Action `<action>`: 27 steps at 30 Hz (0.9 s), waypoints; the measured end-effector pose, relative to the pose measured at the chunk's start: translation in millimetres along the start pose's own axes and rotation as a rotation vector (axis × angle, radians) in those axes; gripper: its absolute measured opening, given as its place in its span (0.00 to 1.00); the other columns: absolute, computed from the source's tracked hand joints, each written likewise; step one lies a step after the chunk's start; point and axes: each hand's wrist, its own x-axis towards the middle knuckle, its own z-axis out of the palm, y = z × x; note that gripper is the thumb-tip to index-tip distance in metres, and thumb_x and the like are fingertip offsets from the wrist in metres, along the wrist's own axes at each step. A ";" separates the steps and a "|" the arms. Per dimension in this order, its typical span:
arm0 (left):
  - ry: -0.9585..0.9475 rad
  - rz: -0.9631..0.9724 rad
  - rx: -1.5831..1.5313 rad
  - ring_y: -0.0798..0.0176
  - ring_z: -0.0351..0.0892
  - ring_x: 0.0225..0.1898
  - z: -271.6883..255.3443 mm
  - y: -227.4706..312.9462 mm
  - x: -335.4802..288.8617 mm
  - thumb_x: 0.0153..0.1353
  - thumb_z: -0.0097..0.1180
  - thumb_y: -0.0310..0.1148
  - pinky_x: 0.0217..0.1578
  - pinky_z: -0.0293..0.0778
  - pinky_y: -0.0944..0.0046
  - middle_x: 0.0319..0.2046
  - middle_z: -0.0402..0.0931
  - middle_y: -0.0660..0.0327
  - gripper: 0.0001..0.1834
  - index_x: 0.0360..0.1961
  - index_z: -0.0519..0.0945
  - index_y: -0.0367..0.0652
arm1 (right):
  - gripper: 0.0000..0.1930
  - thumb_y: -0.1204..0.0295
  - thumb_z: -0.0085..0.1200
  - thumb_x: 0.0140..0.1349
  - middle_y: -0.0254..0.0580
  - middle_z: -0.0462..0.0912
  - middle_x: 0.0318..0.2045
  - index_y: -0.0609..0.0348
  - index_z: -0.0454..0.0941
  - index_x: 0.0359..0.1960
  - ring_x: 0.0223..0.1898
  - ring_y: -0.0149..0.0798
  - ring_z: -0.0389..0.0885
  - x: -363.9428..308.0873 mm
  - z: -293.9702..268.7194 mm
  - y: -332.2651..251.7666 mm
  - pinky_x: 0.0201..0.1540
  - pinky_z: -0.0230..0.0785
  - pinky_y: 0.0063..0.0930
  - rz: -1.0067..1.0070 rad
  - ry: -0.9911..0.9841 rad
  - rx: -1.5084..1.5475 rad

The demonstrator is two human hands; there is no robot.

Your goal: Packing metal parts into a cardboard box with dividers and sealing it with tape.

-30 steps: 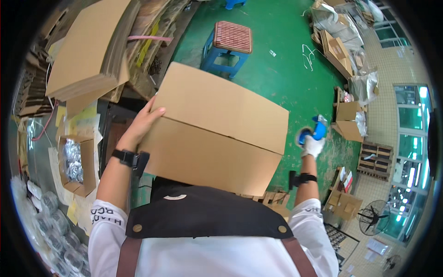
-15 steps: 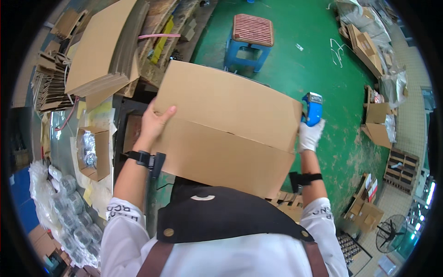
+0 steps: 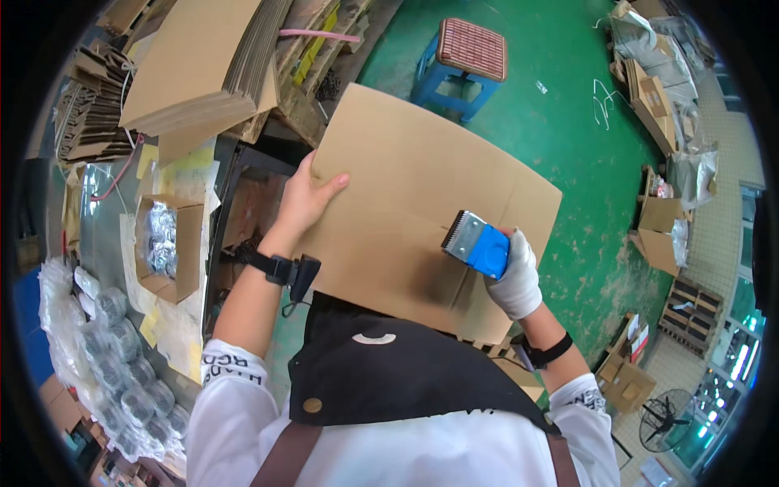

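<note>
A brown cardboard box (image 3: pixel 406 170), its large face turned up, is held in front of my body. At its left edge my left hand (image 3: pixel 312 197) is closed on the box, thumb lying on top and the other fingers out of sight behind. My right hand (image 3: pixel 516 276) wears a white glove and is wrapped round a blue tape dispenser (image 3: pixel 484 247). The dispenser's serrated metal end points left over the right part of the box. Whether it touches the cardboard I cannot tell. A dark shadow falls below it.
Flat cardboard sheets (image 3: pixel 195 65) are stacked at the upper left. On the left table stands an open carton (image 3: pixel 188 252) with plastic-wrapped items, near bagged clear rolls (image 3: pixel 122 349). A blue stool (image 3: pixel 462 61) stands on the green floor ahead. Cartons and a fan (image 3: pixel 667 420) are at right.
My right hand has brought the tape dispenser from beyond the box's right edge to over its face. The box has shifted and tilted, with my left hand still gripping it.
</note>
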 end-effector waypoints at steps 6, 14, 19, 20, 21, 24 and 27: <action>0.184 0.594 0.555 0.57 0.77 0.47 29.6 44.7 -25.2 0.66 0.51 0.37 0.45 0.71 0.57 0.45 0.77 0.53 0.22 0.56 0.68 0.36 | 0.23 0.82 0.57 0.42 0.51 0.78 0.36 0.61 0.69 0.45 0.38 0.56 0.78 -4.4 0.1 -5.1 0.41 0.71 0.42 0.006 0.008 -0.029; -0.687 -0.644 -0.719 0.64 0.79 0.42 74.9 84.7 -40.2 0.66 0.52 0.37 0.40 0.76 0.64 0.42 0.79 0.57 0.16 0.50 0.75 0.38 | 0.24 0.83 0.59 0.42 0.51 0.78 0.33 0.62 0.69 0.45 0.35 0.56 0.79 -7.6 2.9 -6.5 0.38 0.72 0.40 -0.027 0.014 -0.027; -0.647 -0.597 -0.683 0.65 0.81 0.34 83.0 72.5 -35.4 0.62 0.57 0.34 0.34 0.77 0.66 0.36 0.80 0.58 0.13 0.44 0.77 0.37 | 0.25 0.83 0.58 0.41 0.51 0.77 0.33 0.63 0.69 0.45 0.36 0.56 0.78 -4.3 0.9 -12.4 0.38 0.72 0.41 -0.012 -0.011 -0.067; -0.662 -0.578 -0.665 0.65 0.80 0.31 91.9 60.9 -32.5 0.61 0.58 0.33 0.32 0.77 0.66 0.34 0.80 0.59 0.13 0.43 0.77 0.36 | 0.25 0.83 0.58 0.41 0.51 0.77 0.33 0.63 0.69 0.45 0.36 0.56 0.78 -0.8 2.7 -14.7 0.38 0.72 0.41 -0.028 -0.023 -0.059; -0.684 -0.560 -0.648 0.66 0.80 0.28 96.2 51.4 -30.0 0.61 0.58 0.33 0.30 0.78 0.65 0.32 0.80 0.59 0.12 0.42 0.78 0.36 | 0.25 0.84 0.58 0.40 0.51 0.77 0.33 0.63 0.69 0.45 0.36 0.56 0.78 1.5 2.1 -16.7 0.37 0.71 0.41 -0.062 -0.042 -0.098; -0.427 -0.402 -0.624 0.67 0.79 0.25 87.0 34.1 -25.4 0.62 0.57 0.34 0.26 0.77 0.66 0.28 0.80 0.60 0.10 0.37 0.79 0.37 | 0.24 0.81 0.57 0.43 0.50 0.76 0.33 0.61 0.69 0.46 0.35 0.56 0.78 22.2 0.7 -45.6 0.36 0.72 0.44 -0.143 -0.123 -0.233; -0.173 -0.082 -0.311 0.70 0.79 0.25 42.5 2.5 -9.9 0.61 0.58 0.33 0.26 0.75 0.67 0.23 0.80 0.61 0.09 0.32 0.80 0.37 | 0.21 0.73 0.56 0.49 0.51 0.77 0.32 0.57 0.68 0.47 0.33 0.55 0.80 58.0 13.8 -92.2 0.36 0.74 0.47 -0.129 -0.320 -0.448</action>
